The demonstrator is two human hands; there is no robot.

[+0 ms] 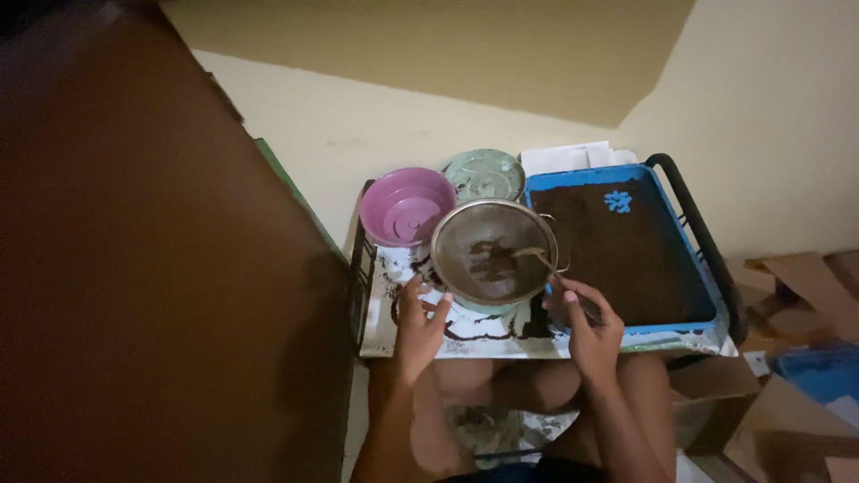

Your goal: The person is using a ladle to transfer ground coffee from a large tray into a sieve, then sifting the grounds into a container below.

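While dim light covers everything, the biggest shape is a dark brown panel (152, 268) filling the left side, with a cream wall (769, 116) behind and torn brown cardboard (796, 394) on the floor at right. Centre sits a low black-framed desk (707, 241) topped with a white, soil-smeared sheet (483, 333). On its right half lies a blue rectangular plastic tray (667, 192) spread with dark brown powder, a small blue flower-shaped piece (617, 201) on top near the far edge. Just left of it, a round metal mesh sieve (495, 253) rests over a pale container, rim touching the tray edge; dark clumps lie in its mesh. Behind it stand a purple plastic bowl (407, 207) and a pale green round lid (484, 174), close together. Left hand (417, 324) touches the sieve's near-left rim, fingers (404, 295) loosely spread, gripping nothing fully. Right hand (586, 322) has fingers closed on a thin metal spoon (537, 257), whose tip reaches into the sieve.
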